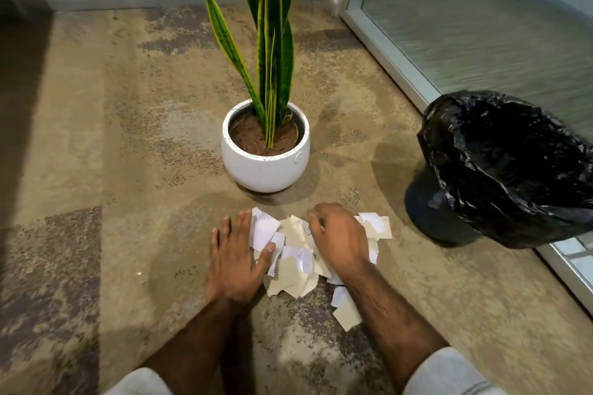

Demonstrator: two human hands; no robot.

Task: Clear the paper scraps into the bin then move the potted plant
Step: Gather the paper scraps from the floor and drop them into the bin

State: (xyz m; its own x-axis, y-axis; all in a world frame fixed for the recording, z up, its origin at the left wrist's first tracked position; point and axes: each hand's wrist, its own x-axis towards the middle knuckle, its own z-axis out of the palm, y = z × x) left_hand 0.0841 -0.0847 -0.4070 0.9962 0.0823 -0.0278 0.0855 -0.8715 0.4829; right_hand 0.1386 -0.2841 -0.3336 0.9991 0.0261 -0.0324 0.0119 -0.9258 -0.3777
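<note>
Down on the carpet [128,170], the left hand [236,261] lies flat, fingers straight and spread, thumb touching the paper scraps [293,269]. The potted plant [265,170] stands at the pile's twelve o'clock. The right hand [337,236] curls its fingers into the scraps; the black-lined bin [500,170] sits at two o'clock.

Carpet [96,154] open left; pot [265,170] blocks ahead; bin [449,138] seemingly unobstructed.

No text can be read anywhere. A few of the paper scraps [296,258] on the carpet [128,170] carry small dark pen marks, too small and blurred to make out. The potted plant [266,167] has a faint round emblem on its white pot, near the rim, which is also illegible.
</note>
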